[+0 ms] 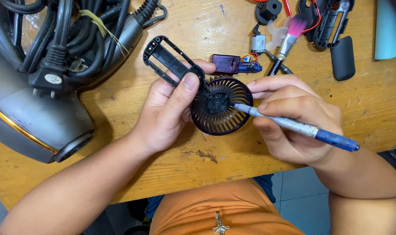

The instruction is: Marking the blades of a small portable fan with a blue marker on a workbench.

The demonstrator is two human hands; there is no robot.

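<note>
- Head view: the left hand (169,111) grips a dark fan housing (221,105) — thumb pressed on the neck where the round grille meets its open, empty handle frame (169,61) — and holds it just above the wooden desk (206,26).
- The right hand (293,117) is closed on a blue-handled screwdriver (293,126), held like a pen, its tip touching the hub at the grille's centre.
- Behind the fan lie a purple battery block (226,63), a small motor (259,43), a pink-bristled brush (289,37) and black shell pieces (330,21); a grey appliance with coiled cord (37,109) fills the left side.
- Risk, as I judge it: the tip could slip off the hub and snap a thin grille rib — or jab the left fingers curled beneath — if pushed at a slant while the housing is unsupported in the air.
</note>
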